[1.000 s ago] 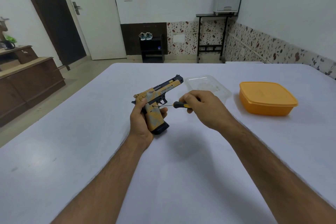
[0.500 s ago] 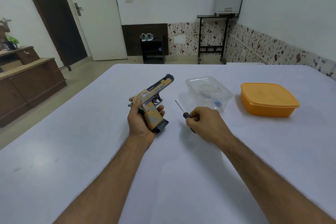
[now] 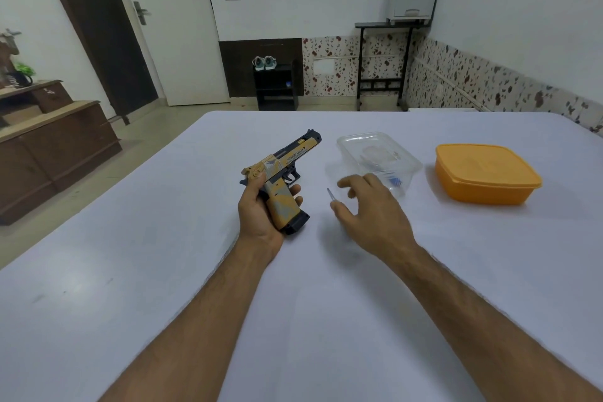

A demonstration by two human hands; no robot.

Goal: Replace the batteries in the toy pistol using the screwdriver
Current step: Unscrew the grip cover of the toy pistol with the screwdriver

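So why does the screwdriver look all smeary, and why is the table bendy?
In the head view, the screwdriver is smeared by motion blur beside the right hand; the wide-angle lens curves the table edges; the toy pistol in the left hand looks sharp.

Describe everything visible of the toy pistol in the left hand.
The tan-and-grey camouflage plastic toy pistol has a dark slide top, dark muzzle, black trigger guard and a black base plate at the foot of the grip. Small dark lettering runs along its slide. The left hand grips its handle, thumb near the rear, fingers wrapped round the front. Its barrel points up and away to the right, base plate low above the white table.
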